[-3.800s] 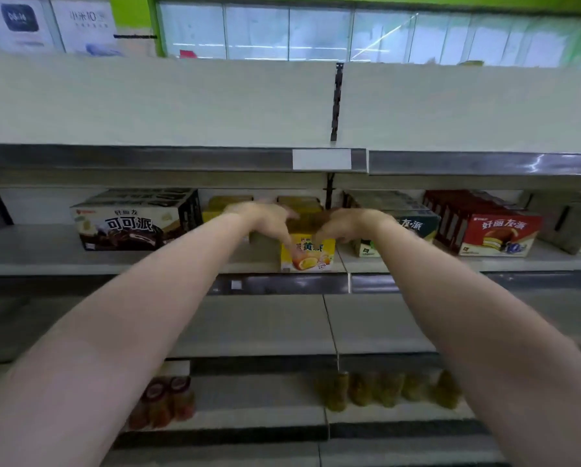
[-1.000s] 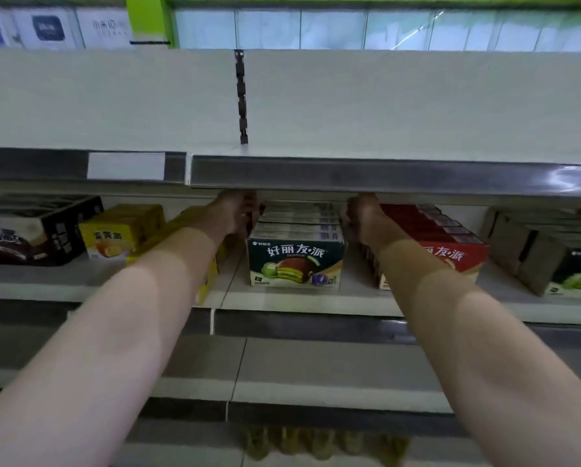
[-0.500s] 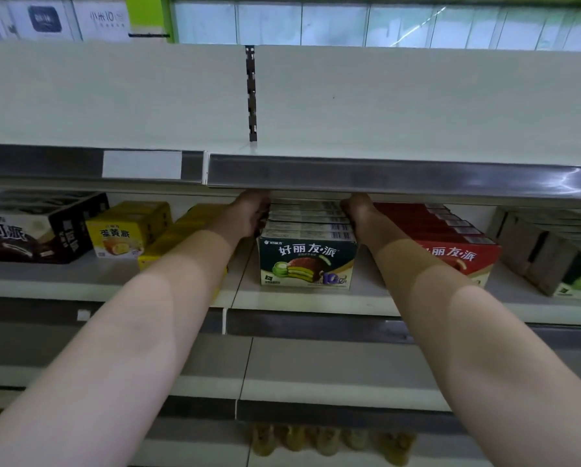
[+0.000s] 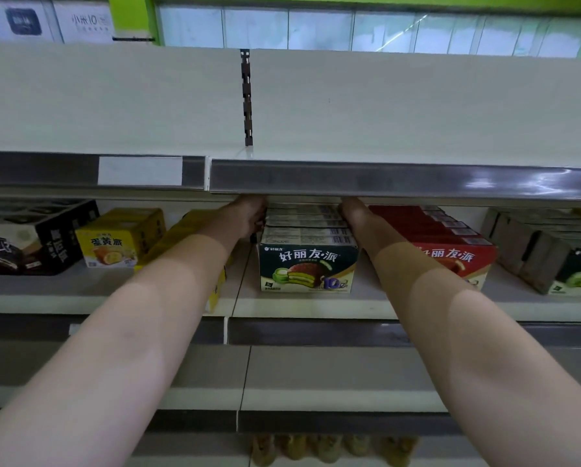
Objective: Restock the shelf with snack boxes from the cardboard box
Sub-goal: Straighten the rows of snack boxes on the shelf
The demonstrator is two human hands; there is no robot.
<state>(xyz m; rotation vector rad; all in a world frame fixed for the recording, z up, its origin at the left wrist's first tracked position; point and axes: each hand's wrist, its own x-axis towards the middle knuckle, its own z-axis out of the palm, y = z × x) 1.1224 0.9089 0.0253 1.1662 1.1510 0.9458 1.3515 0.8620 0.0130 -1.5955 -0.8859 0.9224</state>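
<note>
Fingers of the left hand lie against the left side of a row of dark green snack boxes, though whether they curl round it or press flat cannot be told, the tips being hidden under the upper shelf's grey price rail; the right hand sits against the row's right side, its fingers out of sight behind the same rail, so their state cannot be told either; both bare forearms reach in from below, one on each side of the row; the green boxes stand front to back on the middle shelf, the foremost one showing a layered pie and Chinese lettering; just beside them to the right is a row of red snack boxes, partly covered by the right forearm; to the left stand yellow boxes and, further left, a black box; more green boxes sit angled at far right; a white blank label marks the rail.
</note>
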